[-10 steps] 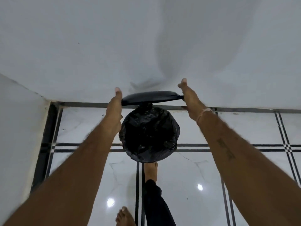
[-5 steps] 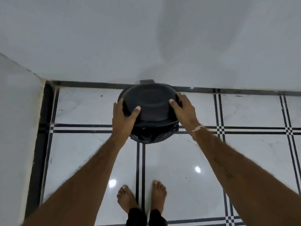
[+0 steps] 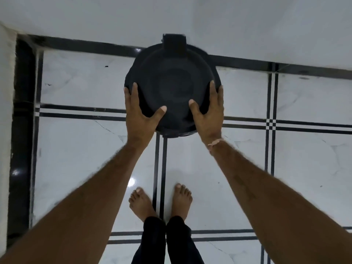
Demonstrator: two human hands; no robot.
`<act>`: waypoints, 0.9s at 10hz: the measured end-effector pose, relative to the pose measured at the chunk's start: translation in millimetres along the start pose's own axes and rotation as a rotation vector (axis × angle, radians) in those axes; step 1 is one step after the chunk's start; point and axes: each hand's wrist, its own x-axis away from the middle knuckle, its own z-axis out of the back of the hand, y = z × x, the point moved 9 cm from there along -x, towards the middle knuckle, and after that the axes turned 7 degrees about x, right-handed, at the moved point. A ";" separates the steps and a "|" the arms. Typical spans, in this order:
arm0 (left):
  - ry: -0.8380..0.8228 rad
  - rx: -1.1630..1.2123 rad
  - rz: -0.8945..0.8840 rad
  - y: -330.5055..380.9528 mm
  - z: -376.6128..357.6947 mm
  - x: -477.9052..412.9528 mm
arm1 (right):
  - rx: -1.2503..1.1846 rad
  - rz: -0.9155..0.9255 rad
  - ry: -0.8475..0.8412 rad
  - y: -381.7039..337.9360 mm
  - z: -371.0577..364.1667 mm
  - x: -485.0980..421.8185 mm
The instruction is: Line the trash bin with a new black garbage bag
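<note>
Bin (image 3: 172, 82): one, closed, against the wall (image 3: 171, 16).
Left hand (image 3: 140, 113): pressing bin's left top edge, fingers straight, thumb spread.
Right hand (image 3: 209, 111): likewise, bin's right edge.
Feet (image 3: 142, 203): two, bare, before the bin.

One head-worn camera, aimed steeply down over outstretched arms. It looks at the trash bin lid (image 3: 172, 86) and tiled floor (image 3: 76, 149) from standing height. Wide-angle, lines bowing at the edges.

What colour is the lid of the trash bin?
The lid is plain black, seen best in the head view.
</note>
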 end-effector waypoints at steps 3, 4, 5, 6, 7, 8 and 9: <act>-0.081 -0.046 0.044 6.1 -9.3 1.4 | 0.035 -0.027 -0.075 10.8 2.9 4.4; -0.104 -0.100 0.057 -0.5 -11.7 -0.4 | 0.095 -0.007 -0.159 11.4 4.4 -9.9; -0.116 -0.239 0.058 1.6 -2.9 19.2 | 0.161 0.010 -0.162 9.2 23.7 5.7; -0.094 -0.294 -0.028 56.6 27.2 39.9 | 0.126 0.050 -0.133 -24.2 66.1 33.1; -0.096 -0.328 -0.156 141.8 59.1 52.2 | 0.123 0.149 -0.107 -82.1 125.9 50.0; -0.073 -0.319 -0.312 254.8 101.1 72.1 | 0.081 0.254 -0.027 -162.7 205.4 66.3; -0.014 -0.340 -0.479 368.9 158.9 105.9 | 0.070 0.362 0.062 -254.8 294.9 97.3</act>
